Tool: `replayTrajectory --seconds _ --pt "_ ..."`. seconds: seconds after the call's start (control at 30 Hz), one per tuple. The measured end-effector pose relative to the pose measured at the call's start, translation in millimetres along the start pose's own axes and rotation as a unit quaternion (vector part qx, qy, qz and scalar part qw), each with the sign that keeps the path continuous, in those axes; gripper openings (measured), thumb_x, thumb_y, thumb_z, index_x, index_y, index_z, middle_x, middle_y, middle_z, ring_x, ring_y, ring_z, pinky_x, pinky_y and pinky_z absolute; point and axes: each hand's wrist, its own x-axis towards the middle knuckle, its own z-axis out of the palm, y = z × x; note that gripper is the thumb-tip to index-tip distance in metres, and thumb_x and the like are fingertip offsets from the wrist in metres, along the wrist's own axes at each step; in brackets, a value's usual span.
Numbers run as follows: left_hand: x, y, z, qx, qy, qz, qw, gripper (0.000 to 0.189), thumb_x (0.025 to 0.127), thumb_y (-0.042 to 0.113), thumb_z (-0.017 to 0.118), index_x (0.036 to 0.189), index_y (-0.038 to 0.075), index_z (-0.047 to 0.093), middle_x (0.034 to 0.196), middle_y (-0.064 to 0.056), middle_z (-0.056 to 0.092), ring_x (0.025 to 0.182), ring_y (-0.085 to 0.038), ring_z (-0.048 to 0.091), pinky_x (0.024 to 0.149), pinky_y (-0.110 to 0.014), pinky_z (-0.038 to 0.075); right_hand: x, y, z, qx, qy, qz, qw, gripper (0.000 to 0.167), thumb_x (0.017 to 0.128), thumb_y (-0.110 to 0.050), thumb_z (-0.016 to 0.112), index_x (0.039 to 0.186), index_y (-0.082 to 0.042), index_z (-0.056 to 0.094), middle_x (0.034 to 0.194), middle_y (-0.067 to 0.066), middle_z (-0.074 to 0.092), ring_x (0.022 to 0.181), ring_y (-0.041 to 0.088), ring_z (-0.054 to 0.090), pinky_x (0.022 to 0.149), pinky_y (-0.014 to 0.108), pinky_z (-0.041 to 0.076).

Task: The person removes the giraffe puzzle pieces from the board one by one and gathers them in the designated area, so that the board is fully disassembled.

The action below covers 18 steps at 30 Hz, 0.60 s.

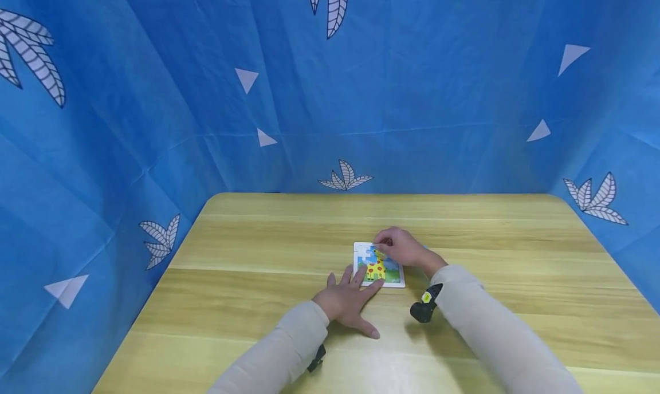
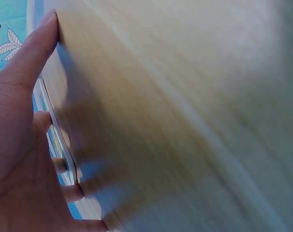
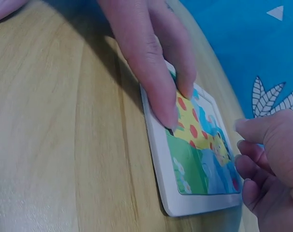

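Observation:
A small jigsaw puzzle (image 1: pixel 393 276) with a yellow, red-spotted giraffe lies in a white frame on the table. At its upper left, a white patch shows among the pieces. My left hand (image 1: pixel 346 302) is spread flat, its fingertips resting on the puzzle's near left part and its thumb out on the wood. In the right wrist view, two left fingers press on the giraffe's body (image 3: pixel 187 121). My right hand (image 1: pixel 404 247) is over the far right corner, fingers curled, with the tips close to the giraffe's head (image 3: pixel 221 150). Nothing shows between its thumb and fingers.
The wooden table (image 1: pixel 247 251) has rounded far corners. Behind it and at both sides hangs a blue cloth (image 1: pixel 428 90) with white leaf and triangle prints. A black wrist device (image 1: pixel 425 308) sits below my right sleeve, and another (image 1: pixel 317 358) below my left.

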Motion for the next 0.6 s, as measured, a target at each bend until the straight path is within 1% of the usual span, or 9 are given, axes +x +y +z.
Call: replayTrajectory --seconds 0.1,0.33,0.6 --pt "-1.2 -0.1 -1.6 -0.003 -0.003 0.001 1.0 0.104 0.067 0.079 0.058 0.15 0.042 0.007 0.16 -0.005 0.0 0.145 -0.033 0.003 0.109 -0.063 0.016 2.5 -2.2 1.9 0.0 -0.014 -0.002 0.9999 0.015 0.093 -0.009 0.057 0.099 -0.005 0.07 0.096 0.007 0.063 0.084 0.016 0.055 0.075 0.035 0.047" --pt "-2.5 1.2 -3.2 0.003 0.0 0.003 1.0 0.103 0.068 0.078 0.058 0.15 0.041 0.008 0.16 -0.006 0.002 0.145 -0.034 0.006 0.108 -0.063 0.018 8.3 -0.8 8.5 0.0 -0.048 -0.012 0.9988 0.016 0.093 -0.005 0.056 0.101 -0.005 0.07 0.097 0.006 0.067 0.084 0.015 0.06 0.077 0.036 0.051" --pt "-2.0 1.2 -2.1 0.015 -0.001 0.0 0.9999 0.103 0.068 0.079 0.057 0.15 0.042 0.007 0.16 -0.006 0.002 0.145 -0.034 0.006 0.108 -0.063 0.019 9.3 -6.3 9.1 -0.008 -0.052 0.02 0.9984 0.016 0.092 -0.005 0.057 0.102 -0.004 0.069 0.099 0.007 0.064 0.092 0.019 0.059 0.083 0.04 0.05"
